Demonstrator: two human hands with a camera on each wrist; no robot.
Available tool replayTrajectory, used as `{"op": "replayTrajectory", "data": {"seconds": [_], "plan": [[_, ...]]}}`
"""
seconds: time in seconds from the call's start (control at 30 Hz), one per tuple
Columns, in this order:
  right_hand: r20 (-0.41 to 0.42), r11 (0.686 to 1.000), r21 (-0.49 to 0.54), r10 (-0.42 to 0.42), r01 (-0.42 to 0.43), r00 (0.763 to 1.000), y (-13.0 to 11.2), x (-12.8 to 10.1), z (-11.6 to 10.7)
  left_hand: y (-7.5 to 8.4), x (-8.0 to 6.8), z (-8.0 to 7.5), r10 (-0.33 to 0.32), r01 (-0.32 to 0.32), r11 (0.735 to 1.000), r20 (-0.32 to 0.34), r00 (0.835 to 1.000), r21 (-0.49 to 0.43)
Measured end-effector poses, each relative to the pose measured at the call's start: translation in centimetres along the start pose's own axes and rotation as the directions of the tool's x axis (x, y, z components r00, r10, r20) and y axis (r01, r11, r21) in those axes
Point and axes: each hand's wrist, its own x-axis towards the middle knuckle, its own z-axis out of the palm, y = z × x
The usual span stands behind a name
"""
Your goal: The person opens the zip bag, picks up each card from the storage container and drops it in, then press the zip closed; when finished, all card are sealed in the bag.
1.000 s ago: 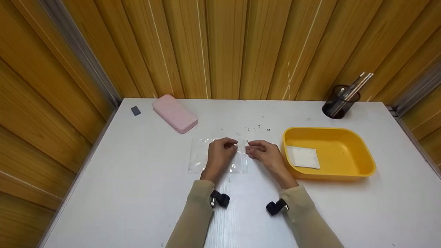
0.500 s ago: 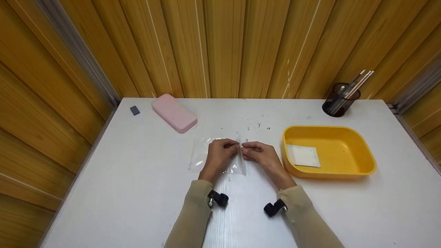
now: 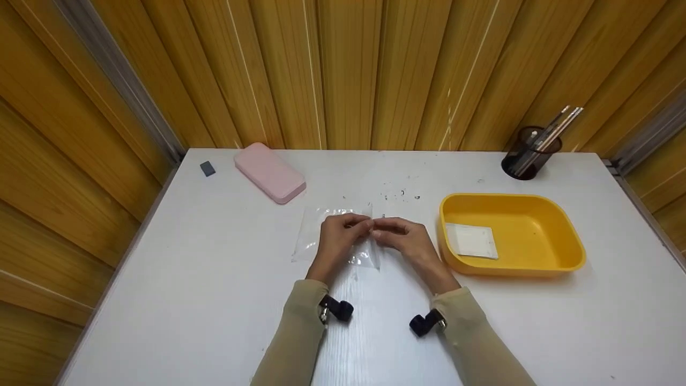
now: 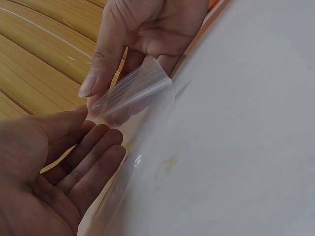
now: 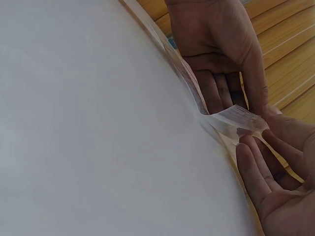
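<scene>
A clear plastic zip bag (image 3: 311, 236) lies on the white table beneath both hands, its right edge lifted. With thumb and forefinger my left hand (image 3: 338, 240) pinches that raised edge. My right hand (image 3: 410, 238) pinches the same edge from the right, the fingertips of the two hands nearly touching. In the left wrist view the bag's ridged top strip (image 4: 142, 91) stands up between the hands. The right wrist view has this strip (image 5: 236, 118) running into the pinched fingertips. Part of the bag is hidden under my left hand.
Right of my hands stands a yellow tray (image 3: 536, 268) with white square pieces (image 3: 474, 241) inside. A mesh cup (image 3: 525, 166) of pencils is at the back right. A pink case (image 3: 270, 171) and a small dark block (image 3: 207, 169) lie at the back left.
My right hand has moved left from beside the bag onto its edge. The bag's right edge has risen, and both hands' fingertips have come together there.
</scene>
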Motion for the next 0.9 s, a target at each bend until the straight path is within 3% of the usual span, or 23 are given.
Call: {"op": "replayTrajectory", "data": {"seconds": [0.3,0.7,0.9], "plan": [[0.002,0.998,-0.051,-0.027,0.028,1.000,-0.10,-0.26,-0.16,-0.04,-0.03,0.28,-0.022,0.021,1.000,-0.034,0.999,-0.013],[-0.004,0.999,0.015,-0.043,0.043,0.999,-0.24,-0.22,0.25,0.05,-0.19,0.50,0.007,-0.010,0.999,-0.078,0.997,-0.039],[-0.025,0.998,-0.016,-0.060,0.060,0.998,-0.58,-0.28,0.28,0.18,0.01,0.63,0.012,-0.017,0.997,-0.071,0.997,-0.074]]}}
